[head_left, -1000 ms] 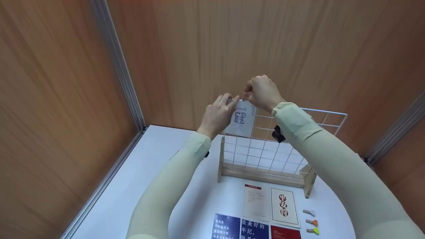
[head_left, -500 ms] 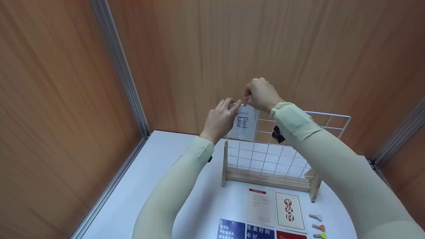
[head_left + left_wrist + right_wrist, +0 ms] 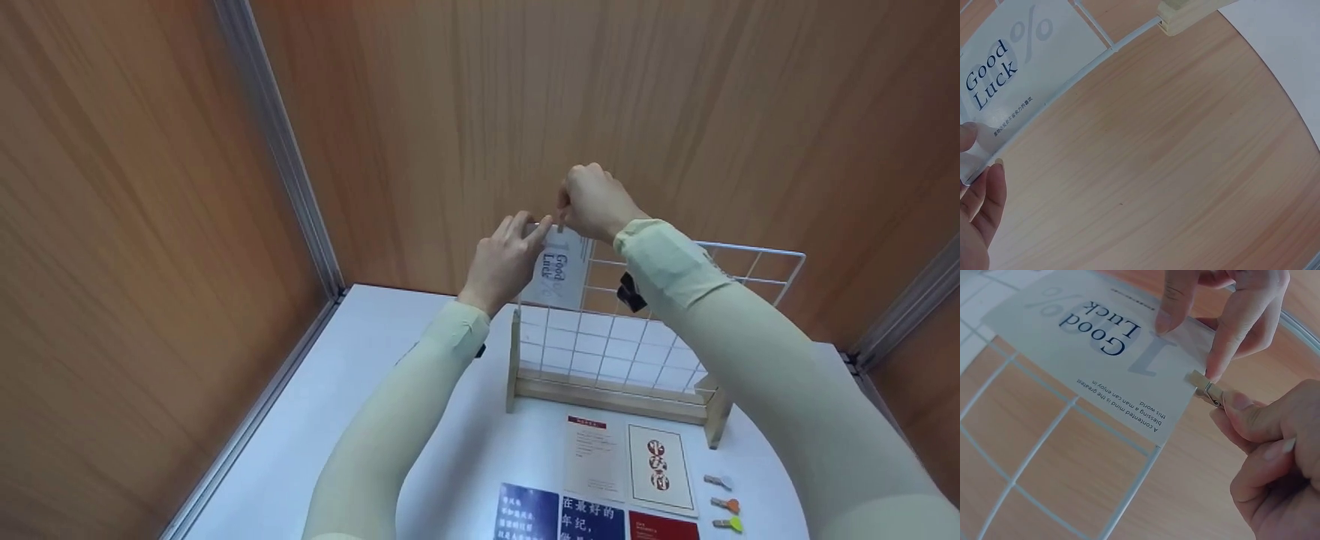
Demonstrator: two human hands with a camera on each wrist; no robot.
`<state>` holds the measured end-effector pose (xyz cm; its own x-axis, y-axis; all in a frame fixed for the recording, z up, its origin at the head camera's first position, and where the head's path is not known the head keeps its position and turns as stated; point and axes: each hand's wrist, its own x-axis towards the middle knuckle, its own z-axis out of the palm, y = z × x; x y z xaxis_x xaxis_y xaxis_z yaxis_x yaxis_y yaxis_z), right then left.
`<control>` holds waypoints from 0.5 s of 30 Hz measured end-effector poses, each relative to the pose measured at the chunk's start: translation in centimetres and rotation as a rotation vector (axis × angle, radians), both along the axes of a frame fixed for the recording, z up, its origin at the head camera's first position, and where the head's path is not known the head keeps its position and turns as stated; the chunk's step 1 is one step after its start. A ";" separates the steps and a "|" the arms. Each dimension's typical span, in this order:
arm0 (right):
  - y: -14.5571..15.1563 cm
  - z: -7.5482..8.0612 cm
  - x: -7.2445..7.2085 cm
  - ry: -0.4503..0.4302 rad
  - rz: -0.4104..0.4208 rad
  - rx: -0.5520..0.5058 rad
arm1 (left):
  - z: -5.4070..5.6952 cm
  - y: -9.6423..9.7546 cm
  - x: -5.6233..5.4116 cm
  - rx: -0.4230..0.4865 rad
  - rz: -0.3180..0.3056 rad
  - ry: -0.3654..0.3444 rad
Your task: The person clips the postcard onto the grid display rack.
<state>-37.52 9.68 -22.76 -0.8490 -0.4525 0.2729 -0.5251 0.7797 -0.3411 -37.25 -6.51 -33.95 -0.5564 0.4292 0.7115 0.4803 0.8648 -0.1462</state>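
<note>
A white card printed "Good Luck" [image 3: 1095, 332] lies sideways against the upper left corner of a white wire grid [image 3: 600, 330]. My left hand [image 3: 501, 259] pinches the card together with the grid at that corner, thumb [image 3: 967, 136] on the printed face and fingers behind. Between the thumb and fingers of my right hand [image 3: 596, 201] is a small wooden clothespin [image 3: 1207, 391]. Its tip overlaps the card's top edge, right beside a left fingertip in the right wrist view. The clothespin is tiny in the head view.
The grid stands in a wooden base [image 3: 611, 397] on a white table [image 3: 390, 360]. In front lie a cream card with red lettering [image 3: 660, 469], a pale text card [image 3: 595, 457], blue cards [image 3: 527, 510] and a red card [image 3: 664, 527]. Small clips with coloured heads [image 3: 726, 505] lie at right.
Both hands keep their places at the card's top edge. The head view has shifted slightly, so the scene sits a little further right. The clothespin's tip remains at the edge.
</note>
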 end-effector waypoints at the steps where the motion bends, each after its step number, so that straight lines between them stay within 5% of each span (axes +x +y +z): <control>1: 0.0 0.0 0.0 -0.003 -0.002 -0.003 | 0.0 0.0 0.0 0.000 -0.002 0.001; 15: 0.0 0.1 0.6 -0.082 -0.035 -0.022 | 0.3 0.1 0.6 -0.002 -0.004 -0.014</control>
<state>-36.97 9.68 -22.71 -0.8841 -0.4170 0.2111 -0.4674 0.7890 -0.3988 -36.61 -6.43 -33.65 -0.5645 0.4328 0.7029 0.4856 0.8627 -0.1412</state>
